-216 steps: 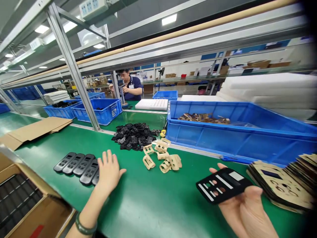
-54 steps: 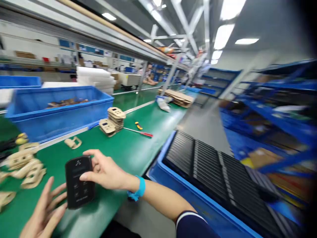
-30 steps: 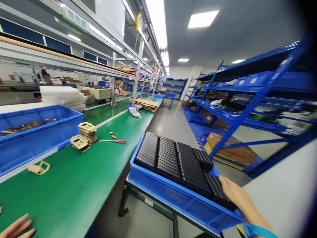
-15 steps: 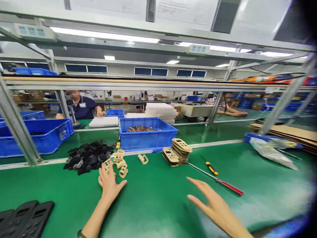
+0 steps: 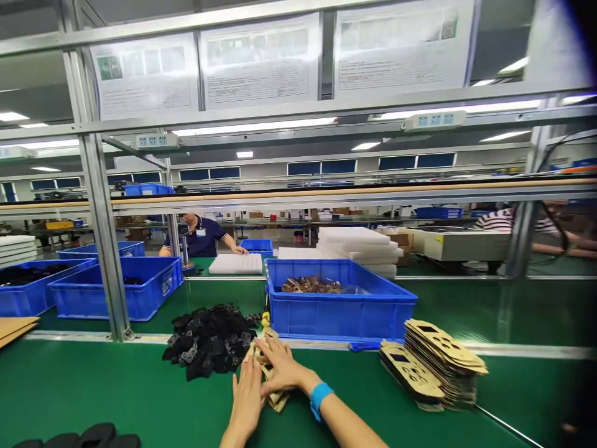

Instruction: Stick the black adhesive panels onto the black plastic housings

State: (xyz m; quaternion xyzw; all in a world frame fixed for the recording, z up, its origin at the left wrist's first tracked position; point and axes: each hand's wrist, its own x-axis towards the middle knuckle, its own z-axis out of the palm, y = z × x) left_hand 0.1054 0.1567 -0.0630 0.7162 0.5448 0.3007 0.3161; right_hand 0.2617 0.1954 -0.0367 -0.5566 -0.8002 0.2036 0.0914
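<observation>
Both my hands are together at a small heap of beige cut-out pieces [image 5: 278, 400], beside a pile of black parts [image 5: 209, 339]. My left hand [image 5: 247, 393] lies along the left side of the heap with its fingers stretched out. From the right, my right hand [image 5: 283, 368] reaches over the top of the pieces, fingers extended and apart. It wears a blue wristband [image 5: 319, 399]. The hands partly hide the pieces, and neither has visibly closed round one. A yellow-handled item [image 5: 265, 320] sits just behind the heap.
A blue bin [image 5: 336, 311] with brownish parts stands behind the hands. To the right are stacked beige plates [image 5: 448, 367] and a metal shaft [image 5: 506, 426]. Black moulded parts [image 5: 96, 435] lie front left. A metal post [image 5: 105, 236] rises at left; a person [image 5: 203, 236] sits across.
My right hand has come left across the table to the beige pieces, beside my left hand. The loose beige piece no longer lies apart from the heap. The view has shifted.
</observation>
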